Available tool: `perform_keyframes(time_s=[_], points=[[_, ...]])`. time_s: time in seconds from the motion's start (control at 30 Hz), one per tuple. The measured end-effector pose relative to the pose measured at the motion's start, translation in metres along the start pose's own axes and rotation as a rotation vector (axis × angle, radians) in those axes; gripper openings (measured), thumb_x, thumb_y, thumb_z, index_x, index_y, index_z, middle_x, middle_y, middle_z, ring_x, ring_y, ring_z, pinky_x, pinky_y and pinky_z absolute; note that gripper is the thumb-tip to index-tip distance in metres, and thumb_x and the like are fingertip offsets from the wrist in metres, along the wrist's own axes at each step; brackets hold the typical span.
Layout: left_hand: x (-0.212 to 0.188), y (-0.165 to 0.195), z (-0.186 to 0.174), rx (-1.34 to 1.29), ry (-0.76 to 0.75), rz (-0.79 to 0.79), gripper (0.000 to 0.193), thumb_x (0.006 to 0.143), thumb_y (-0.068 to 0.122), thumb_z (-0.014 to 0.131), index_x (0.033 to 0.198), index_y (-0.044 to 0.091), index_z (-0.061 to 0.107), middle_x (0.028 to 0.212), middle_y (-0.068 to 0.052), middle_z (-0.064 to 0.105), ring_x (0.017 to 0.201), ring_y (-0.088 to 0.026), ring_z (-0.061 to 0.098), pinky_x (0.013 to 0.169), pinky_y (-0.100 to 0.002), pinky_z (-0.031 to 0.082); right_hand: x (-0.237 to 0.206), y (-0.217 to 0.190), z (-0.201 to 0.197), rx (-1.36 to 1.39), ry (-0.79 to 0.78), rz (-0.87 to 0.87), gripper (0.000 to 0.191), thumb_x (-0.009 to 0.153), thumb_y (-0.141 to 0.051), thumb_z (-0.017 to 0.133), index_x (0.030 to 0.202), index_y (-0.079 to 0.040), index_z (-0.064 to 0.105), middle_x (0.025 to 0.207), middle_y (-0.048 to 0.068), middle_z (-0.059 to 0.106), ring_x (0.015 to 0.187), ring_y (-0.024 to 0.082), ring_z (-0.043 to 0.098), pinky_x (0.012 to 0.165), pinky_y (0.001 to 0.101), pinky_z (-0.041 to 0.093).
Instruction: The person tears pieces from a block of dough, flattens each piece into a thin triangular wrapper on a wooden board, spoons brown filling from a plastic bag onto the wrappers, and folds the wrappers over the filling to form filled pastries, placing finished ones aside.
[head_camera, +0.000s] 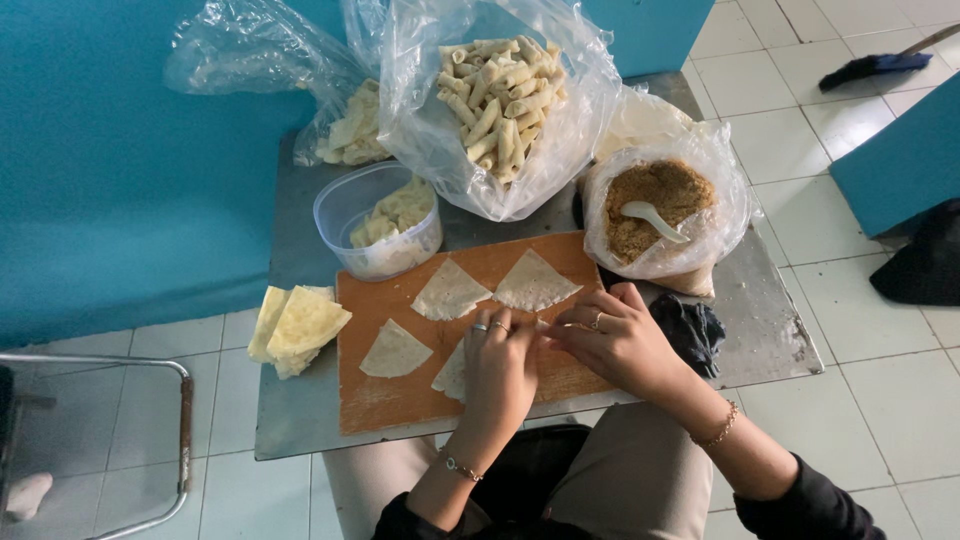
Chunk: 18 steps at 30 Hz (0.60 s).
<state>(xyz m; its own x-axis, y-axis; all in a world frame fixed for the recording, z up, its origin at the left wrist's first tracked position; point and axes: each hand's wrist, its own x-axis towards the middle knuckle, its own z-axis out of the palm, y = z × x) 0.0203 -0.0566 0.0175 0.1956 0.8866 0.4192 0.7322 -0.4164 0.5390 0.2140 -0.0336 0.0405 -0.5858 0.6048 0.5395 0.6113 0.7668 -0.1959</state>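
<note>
Overhead view of a metal desk (300, 420) carrying an orange cutting board (400, 395). Three triangular wrapper pieces lie flat and bare on the board: two near its far edge (449, 292) (535, 282) and one near its left side (394, 352). A fourth wrapper (452, 374) sits at the board's near edge, partly hidden under the left hand (497, 365). The left hand rests palm down, fingers curled together onto this wrapper. The right hand (612, 338) meets it from the right, fingertips drawn together as if pinching the wrapper's edge; the contact itself is hidden. A stack of unused wrappers (298, 326) lies left of the board. A clear bag of finished rolls (500, 90) stands behind, well filled, beside a bag of brown filling (655, 205) holding a white spoon (652, 219). By this evidence many rolls are done, and four wrappers plus the stack remain.
</note>
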Motion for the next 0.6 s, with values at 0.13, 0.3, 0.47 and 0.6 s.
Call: perform_keyframes(time_s=[0.13, 0.3, 0.47, 0.6], points=[[0.004, -0.003, -0.003, -0.024, -0.05, -0.087, 0.01, 0.083, 0.014, 0.076, 0.089, 0.006, 0.077, 0.1, -0.009, 0.064, 0.103, -0.031, 0.058, 0.089, -0.045, 0.045, 0.003, 0.001, 0.003, -0.033, -0.037, -0.017, 0.022, 0.08, -0.022, 0.077, 0.102, -0.018, 0.078, 0.104, -0.007, 0.073, 0.104, 0.015, 0.064, 0.083, 0.037, 0.041], [-0.01, -0.004, 0.003, 0.334, -0.061, 0.03, 0.026, 0.073, 0.014, 0.076, 0.097, 0.006, 0.077, 0.121, -0.014, 0.063, 0.116, -0.032, 0.057, 0.099, -0.05, 0.039, 0.002, 0.0, 0.006, -0.073, -0.071, 0.003, 0.027, 0.078, -0.019, 0.073, 0.104, -0.018, 0.078, 0.113, -0.007, 0.071, 0.11, 0.017, 0.06, 0.09, 0.0382, 0.042], [-0.022, -0.008, 0.012, 0.277, 0.067, 0.023, 0.028, 0.09, 0.024, 0.072, 0.114, 0.011, 0.077, 0.118, -0.012, 0.063, 0.116, -0.029, 0.055, 0.093, -0.054, 0.031, 0.003, -0.004, 0.009, -0.149, -0.102, 0.022, 0.036, 0.08, -0.02, 0.069, 0.115, -0.02, 0.078, 0.119, -0.007, 0.07, 0.113, 0.019, 0.057, 0.092, 0.039, 0.041], [-0.022, -0.009, 0.016, 0.291, 0.066, -0.017, 0.023, 0.095, 0.027, 0.069, 0.112, 0.014, 0.077, 0.118, -0.008, 0.064, 0.116, -0.027, 0.054, 0.094, -0.055, 0.03, 0.007, -0.008, 0.01, -0.2, -0.135, 0.042, 0.036, 0.082, -0.021, 0.069, 0.117, -0.022, 0.078, 0.122, -0.007, 0.069, 0.113, 0.019, 0.056, 0.093, 0.0397, 0.041]])
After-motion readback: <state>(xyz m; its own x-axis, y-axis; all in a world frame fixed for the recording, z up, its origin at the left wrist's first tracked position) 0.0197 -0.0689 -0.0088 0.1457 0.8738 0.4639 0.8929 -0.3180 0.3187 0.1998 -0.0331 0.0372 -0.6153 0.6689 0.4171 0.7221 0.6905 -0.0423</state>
